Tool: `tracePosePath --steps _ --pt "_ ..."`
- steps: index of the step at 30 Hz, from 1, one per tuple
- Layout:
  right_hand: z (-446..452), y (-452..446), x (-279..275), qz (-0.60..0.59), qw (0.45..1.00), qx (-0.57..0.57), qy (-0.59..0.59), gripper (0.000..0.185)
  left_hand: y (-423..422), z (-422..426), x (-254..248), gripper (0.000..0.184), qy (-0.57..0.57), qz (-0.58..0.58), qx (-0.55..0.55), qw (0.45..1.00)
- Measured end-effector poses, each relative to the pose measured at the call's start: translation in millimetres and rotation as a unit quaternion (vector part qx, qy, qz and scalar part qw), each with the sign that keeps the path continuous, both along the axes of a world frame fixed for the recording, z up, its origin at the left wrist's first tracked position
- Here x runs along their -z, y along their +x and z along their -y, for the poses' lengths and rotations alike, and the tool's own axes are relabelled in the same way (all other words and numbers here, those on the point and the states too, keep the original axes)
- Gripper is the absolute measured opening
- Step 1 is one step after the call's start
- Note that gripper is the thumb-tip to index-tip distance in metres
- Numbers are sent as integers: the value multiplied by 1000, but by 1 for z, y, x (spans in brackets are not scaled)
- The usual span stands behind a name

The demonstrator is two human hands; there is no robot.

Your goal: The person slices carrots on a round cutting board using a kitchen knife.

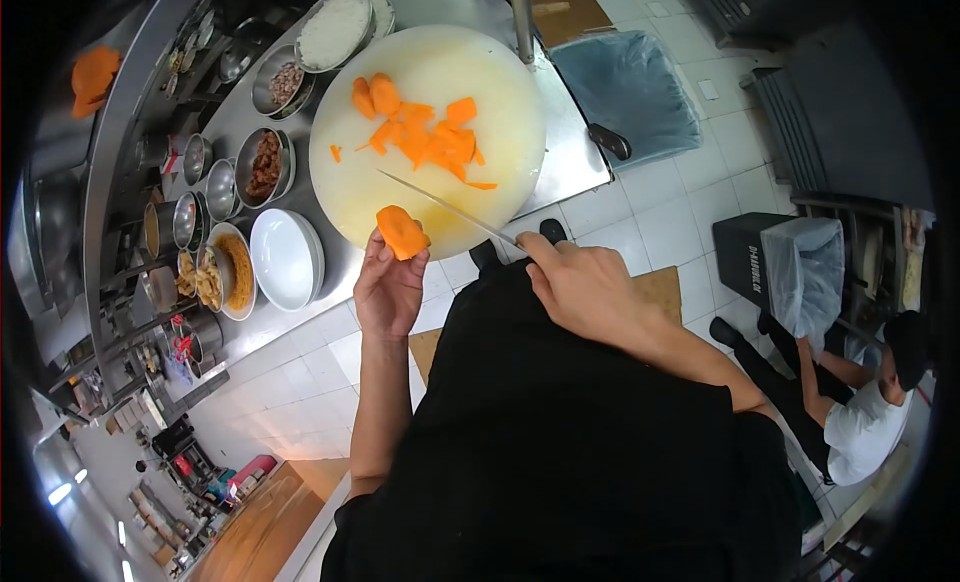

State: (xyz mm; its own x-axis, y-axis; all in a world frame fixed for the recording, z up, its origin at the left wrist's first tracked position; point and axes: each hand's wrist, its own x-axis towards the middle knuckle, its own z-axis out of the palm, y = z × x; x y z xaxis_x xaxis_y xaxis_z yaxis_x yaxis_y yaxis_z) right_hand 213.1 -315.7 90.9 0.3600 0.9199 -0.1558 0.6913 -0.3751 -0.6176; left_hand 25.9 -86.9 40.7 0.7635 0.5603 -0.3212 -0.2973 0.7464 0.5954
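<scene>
My left hand [393,287] has its fingers closed around a chunk of carrot [401,231], held up over the near edge of a round white cutting board [340,197]. In my right hand [585,287] is a knife [445,204], gripped near the handle; its thin blade points away to the upper left across the board. The handle itself is mostly hidden by my fingers. Cut carrot pieces [435,140] lie scattered in the middle of the board, with rounder carrot chunks [376,96] at their upper left.
Left of the board stand stacked white plates [287,259], a bowl of reddish-brown food [264,165] and a bowl of white food [335,30]. A bin with a clear liner [635,97] is at the counter's right end. Another person [865,427] sits at far right beside a black box [740,259].
</scene>
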Motion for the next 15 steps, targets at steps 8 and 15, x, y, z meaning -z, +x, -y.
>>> tracePosePath --steps 8,15 --pt "2 3 8 49 994 61 76 34 4 4 2 48 -112 68 13 991" --pt "3 0 13 34 997 44 60 35 12 9 4 39 403 -276 -46 871"
